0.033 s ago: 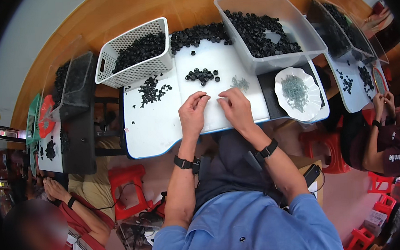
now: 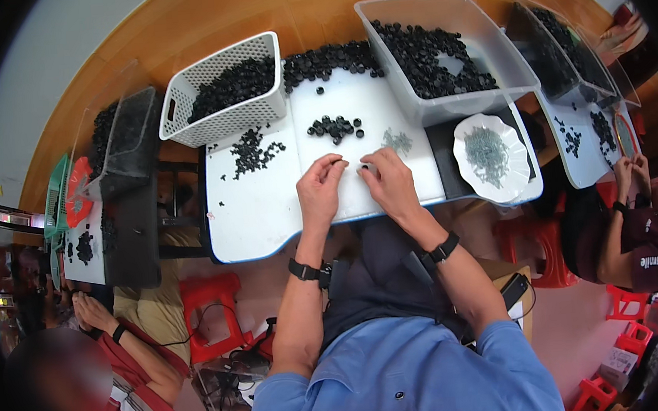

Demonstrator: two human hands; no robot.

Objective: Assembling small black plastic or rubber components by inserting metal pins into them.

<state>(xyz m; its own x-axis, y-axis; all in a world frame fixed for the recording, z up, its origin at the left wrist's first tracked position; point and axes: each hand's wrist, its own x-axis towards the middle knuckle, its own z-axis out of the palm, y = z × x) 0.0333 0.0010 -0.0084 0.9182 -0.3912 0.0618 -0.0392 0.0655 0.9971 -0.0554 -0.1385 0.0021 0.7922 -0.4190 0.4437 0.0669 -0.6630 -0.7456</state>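
A white perforated basket (image 2: 227, 90) and a clear bin (image 2: 441, 57) are holding black parts on the wooden tabletop (image 2: 313, 6). A white scalloped dish (image 2: 492, 155) (grey pieces inside) is sitting nearby. Red stools (image 2: 212, 307) are standing below.

I saw a blue collared shirt (image 2: 404, 377) with short sleeves ending above the elbows, and a dark apron or panel (image 2: 381, 279) over the lap. Each wrist carried a black band: one on the left hand (image 2: 320, 194), one on the right hand (image 2: 393, 189).
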